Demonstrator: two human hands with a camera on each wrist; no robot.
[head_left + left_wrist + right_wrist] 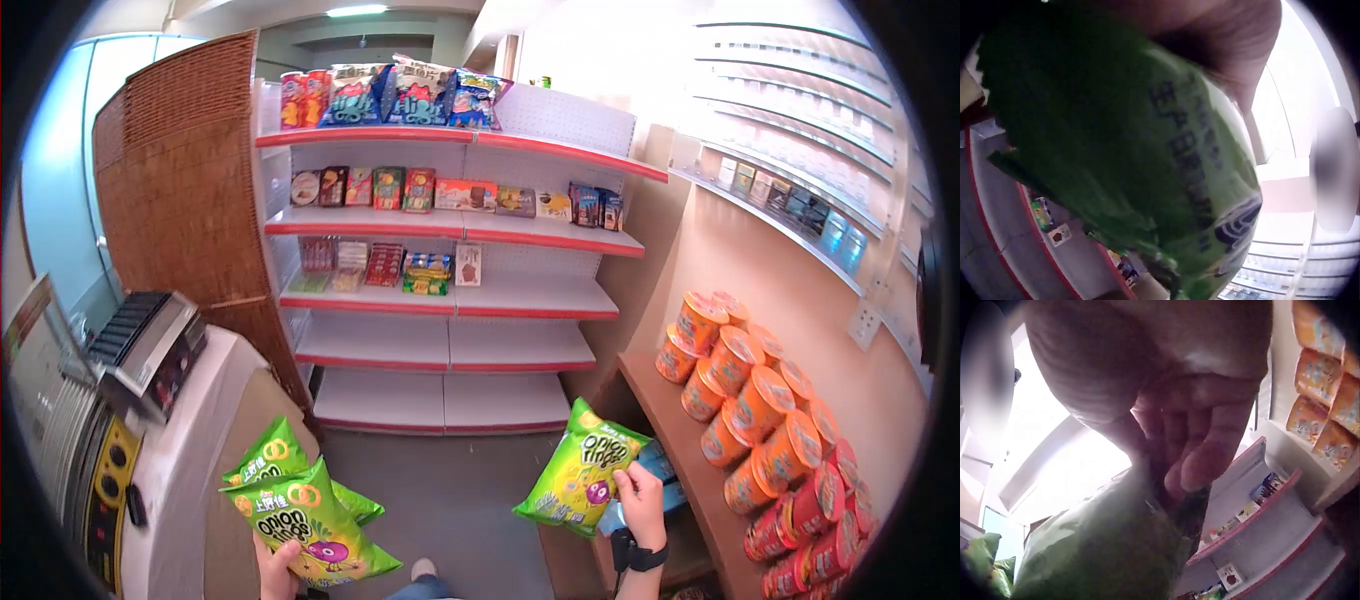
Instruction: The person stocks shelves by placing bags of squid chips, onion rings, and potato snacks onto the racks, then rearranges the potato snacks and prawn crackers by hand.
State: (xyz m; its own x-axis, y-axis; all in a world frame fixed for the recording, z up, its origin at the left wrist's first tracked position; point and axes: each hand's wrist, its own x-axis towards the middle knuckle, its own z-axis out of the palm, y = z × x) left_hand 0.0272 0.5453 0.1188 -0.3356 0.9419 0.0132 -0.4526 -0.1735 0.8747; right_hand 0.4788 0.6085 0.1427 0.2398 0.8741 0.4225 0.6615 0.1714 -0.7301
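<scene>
Left hand [280, 565]: pinching the front green onion rings bag [315, 525] near its lower left edge. Thumb lies on the printed face; the other fingers are mostly hidden behind, so their exact curl cannot be told. The bag rises above the hand and extends to its right, tilted. A rear green bag [268, 452] leans directly behind, its top showing above the front one. A green corner also shows at the right; cannot tell whether it belongs to a further bag.

Right hand [640, 500]: pinching a single onion rings bag [583, 468] at its right edge, thumb on the face, fingers curled behind per right wrist view. Most of this bag lies left of the hand, tilted, print facing the head camera. Dark band [638, 552] on the wrist. The two hands are well apart.

Beyond the left hand: a table [205, 400] with a pale cover. Right of the right hand: orange cups [735, 360] stacked on a brown shelf [690, 480], red cups [815, 500] nearer.

Farther: white rack [520, 395] with red edging; boxes [405, 190] and snack packs on its upper tiers. Wicker screen [185, 190] at its left.
</scene>
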